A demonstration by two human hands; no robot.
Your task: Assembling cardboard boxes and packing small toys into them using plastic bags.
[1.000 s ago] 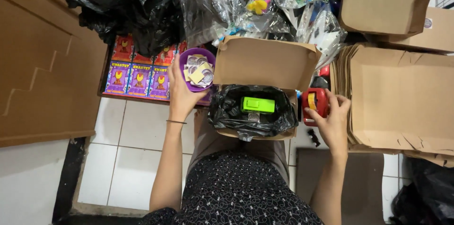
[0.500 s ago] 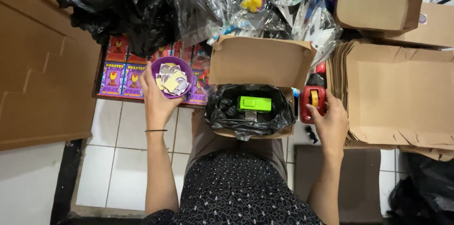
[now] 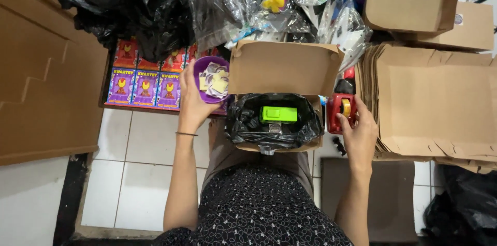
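We see the open cardboard box [image 3: 282, 70] resting on our lap, already lined with crinkled black plastic [image 3: 243, 122], and a glossy lime-green block [image 3: 279, 114] lies in the middle of it. The flap stands up on the far side, so closing is not yet done.

Our left hand [image 3: 192, 103] curls its fingers around the rim of a round purple bowl [image 3: 204, 65] of small paper slips [image 3: 215, 81], just left of the box. Our right hand [image 3: 360, 132] closes its fingers on a red tape dispenser [image 3: 339, 111], just right of the box. Flat, matte cardboard blanks [image 3: 435, 101] are stacked further right; colourful printed packets [image 3: 145, 83] lie far left, on the white tiled floor [image 3: 129, 173].
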